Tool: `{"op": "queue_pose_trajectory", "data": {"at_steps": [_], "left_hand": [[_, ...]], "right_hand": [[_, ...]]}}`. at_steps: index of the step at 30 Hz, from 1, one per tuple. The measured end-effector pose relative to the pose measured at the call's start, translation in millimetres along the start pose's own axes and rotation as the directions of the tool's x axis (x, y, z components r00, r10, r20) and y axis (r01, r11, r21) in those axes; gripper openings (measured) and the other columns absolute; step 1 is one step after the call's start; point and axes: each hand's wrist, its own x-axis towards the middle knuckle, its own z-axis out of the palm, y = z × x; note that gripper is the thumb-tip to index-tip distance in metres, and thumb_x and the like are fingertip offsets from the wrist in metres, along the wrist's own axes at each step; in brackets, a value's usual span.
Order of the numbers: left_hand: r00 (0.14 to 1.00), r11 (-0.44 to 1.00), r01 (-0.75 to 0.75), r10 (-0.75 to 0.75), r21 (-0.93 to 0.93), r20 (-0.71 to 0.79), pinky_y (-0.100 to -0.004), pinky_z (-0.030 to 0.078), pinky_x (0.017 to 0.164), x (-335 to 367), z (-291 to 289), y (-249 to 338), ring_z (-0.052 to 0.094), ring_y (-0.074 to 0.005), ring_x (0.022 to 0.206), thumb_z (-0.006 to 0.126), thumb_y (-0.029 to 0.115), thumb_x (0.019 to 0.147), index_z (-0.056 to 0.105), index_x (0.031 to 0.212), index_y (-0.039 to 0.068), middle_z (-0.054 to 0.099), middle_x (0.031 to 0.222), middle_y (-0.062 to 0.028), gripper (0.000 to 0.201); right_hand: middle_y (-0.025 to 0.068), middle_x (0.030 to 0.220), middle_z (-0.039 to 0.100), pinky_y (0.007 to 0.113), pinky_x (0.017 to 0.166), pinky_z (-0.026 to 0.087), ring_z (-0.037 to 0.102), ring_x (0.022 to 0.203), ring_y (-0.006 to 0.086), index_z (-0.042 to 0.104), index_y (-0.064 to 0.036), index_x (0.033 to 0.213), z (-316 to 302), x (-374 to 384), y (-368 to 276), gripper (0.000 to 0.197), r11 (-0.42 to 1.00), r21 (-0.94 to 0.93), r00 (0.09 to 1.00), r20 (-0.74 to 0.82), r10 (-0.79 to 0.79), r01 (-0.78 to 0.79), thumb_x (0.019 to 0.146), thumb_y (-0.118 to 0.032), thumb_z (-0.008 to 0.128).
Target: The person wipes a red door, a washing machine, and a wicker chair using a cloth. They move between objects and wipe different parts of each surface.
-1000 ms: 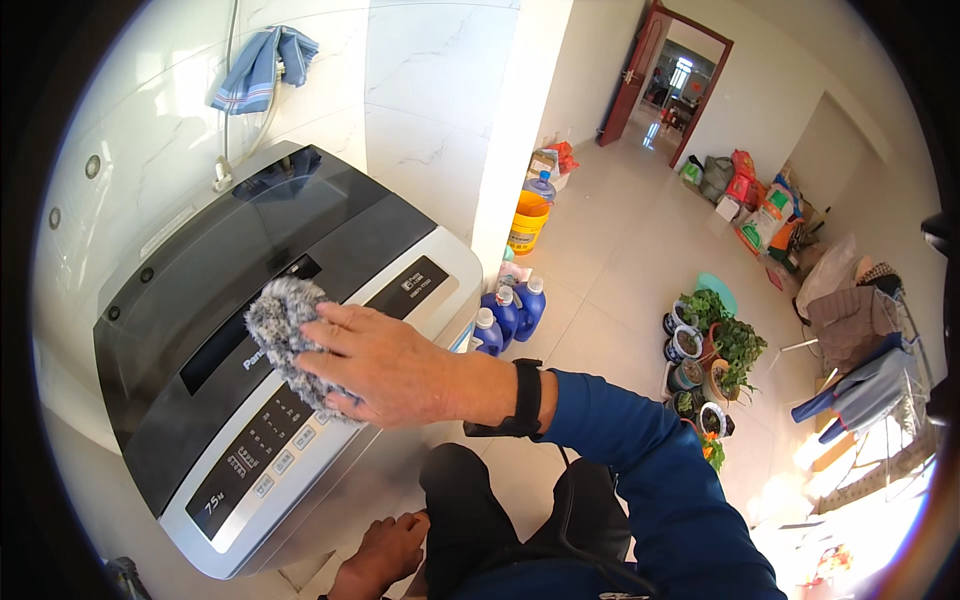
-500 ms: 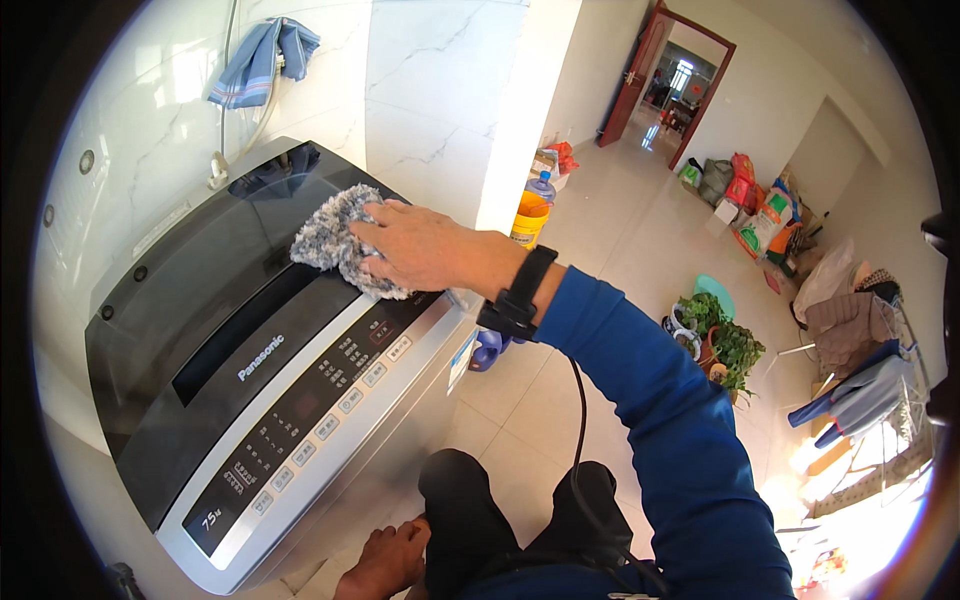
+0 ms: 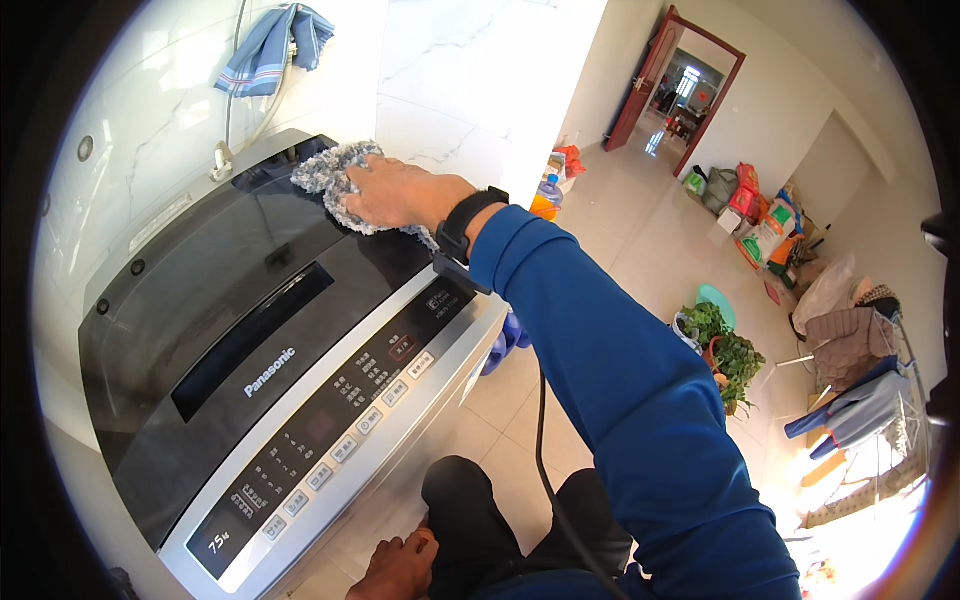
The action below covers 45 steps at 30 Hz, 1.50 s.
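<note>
My right hand [image 3: 398, 192] presses a fluffy grey and white cleaning cloth [image 3: 335, 172] onto the dark glossy lid [image 3: 215, 260] of a top-loading washing machine, at the lid's far right corner. The fingers are bent over the cloth, and its edge spreads out under the palm. Along the machine's near side runs a silver-edged control panel [image 3: 330, 415] with a row of buttons. A dark recessed handle slot [image 3: 255, 340] lies in the lid. My left hand [image 3: 398, 568] is low beside my knee, its fingers curled in and nothing visible in them.
A blue towel [image 3: 270, 55] hangs on the tiled wall above a plug and cable [image 3: 222, 160]. Potted plants [image 3: 725, 350] stand on the floor to the right, near a clothes rack with garments [image 3: 865, 400]. Bags [image 3: 745, 200] line the far wall by an open door [image 3: 640, 80].
My right hand has slid the cloth away from the control panel to the lid's far edge. The handle slot and panel's right end are now uncovered. My left hand stays by the knee.
</note>
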Motion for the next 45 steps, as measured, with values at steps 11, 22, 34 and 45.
{"op": "queue_pose_trajectory", "data": {"at_steps": [11,22,34,45], "left_hand": [[0.998,0.997,0.053,-0.054,0.063,0.022,-0.0525,0.053,0.082,2,5,3,0.067,-0.0409,0.092,0.062,0.009,0.082,0.054,0.133,0.009,0.067,0.113,-0.0172,0.051],[1.0,0.999,0.019,-0.019,0.03,-0.006,-0.0502,0.052,0.084,-4,3,6,0.066,-0.0386,0.092,0.063,0.009,0.082,0.055,0.128,0.006,0.063,0.121,-0.0143,0.047],[0.997,0.998,0.06,-0.061,0.027,0.056,-0.0489,0.051,0.088,-5,11,5,0.064,-0.0377,0.099,0.062,0.011,0.086,0.059,0.121,0.004,0.058,0.127,-0.0167,0.036],[0.992,0.995,0.093,-0.094,0.018,0.088,-0.0506,0.05,0.092,1,15,5,0.064,-0.0387,0.107,0.059,0.014,0.088,0.062,0.116,0.005,0.062,0.122,-0.0174,0.029]], "right_hand": [[0.0303,0.149,0.047,0.052,0.114,0.04,0.048,0.134,0.0491,0.049,0.0035,0.146,45,-132,-17,0.06,0.947,-0.228,0.893,-0.34,-0.295,0.225,0.102,-0.037,0.053],[0.0257,0.137,0.058,0.053,0.114,0.041,0.052,0.132,0.0457,0.066,0.0009,0.126,60,-182,-166,0.048,0.796,0.052,0.684,-0.547,-0.483,0.603,0.088,-0.026,0.076],[0.0219,0.138,0.061,0.046,0.109,0.047,0.057,0.131,0.0381,0.068,-0.0013,0.125,55,-197,-96,0.039,0.942,0.004,0.815,-0.502,-0.288,0.335,0.087,-0.006,0.071],[0.0234,0.141,0.057,0.052,0.113,0.042,0.051,0.135,0.0457,0.065,0.0001,0.127,63,-181,-202,0.045,0.863,0.049,0.748,-0.525,-0.406,0.503,0.088,-0.019,0.073]]}}
